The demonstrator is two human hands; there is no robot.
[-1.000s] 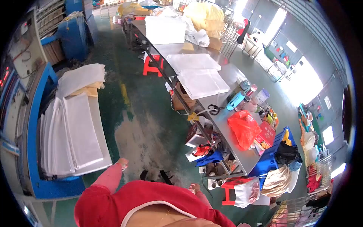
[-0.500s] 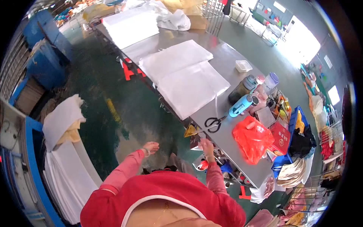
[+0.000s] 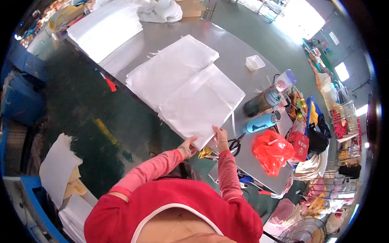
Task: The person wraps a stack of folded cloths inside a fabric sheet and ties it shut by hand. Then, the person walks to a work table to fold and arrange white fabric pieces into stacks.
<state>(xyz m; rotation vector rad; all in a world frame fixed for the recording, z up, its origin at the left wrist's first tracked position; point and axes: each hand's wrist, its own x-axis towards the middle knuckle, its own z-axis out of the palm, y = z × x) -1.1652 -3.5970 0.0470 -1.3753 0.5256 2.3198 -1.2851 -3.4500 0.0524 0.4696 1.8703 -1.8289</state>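
White fabric pieces (image 3: pixel 200 99) lie flat and overlapping on the grey table (image 3: pixel 156 38), one with frayed threads along its edge. At the nearest corner, my left hand (image 3: pixel 187 148) has its fingers closed on the fabric's edge. My right hand (image 3: pixel 221 137) grips the same near edge a little to the right, thumb and fingers together. Just beyond the right wrist lie black-handled scissors (image 3: pixel 236 144), partly hidden by my arm. A narrow white strip (image 3: pixel 234 123) hangs off the fabric's right side.
Right of the fabric stand a blue bottle (image 3: pixel 261 122), a dark jar (image 3: pixel 261 103) and a red plastic bag (image 3: pixel 272 152). A white plastic tub (image 3: pixel 255 62) sits farther back. A tall white stack (image 3: pixel 106 30) occupies the far left end. White cloth (image 3: pixel 60 166) hangs at lower left.
Both hands have come up to the table's near edge and taken hold of the white fabric; before, they were apart from it. The view has shifted closer to the table.
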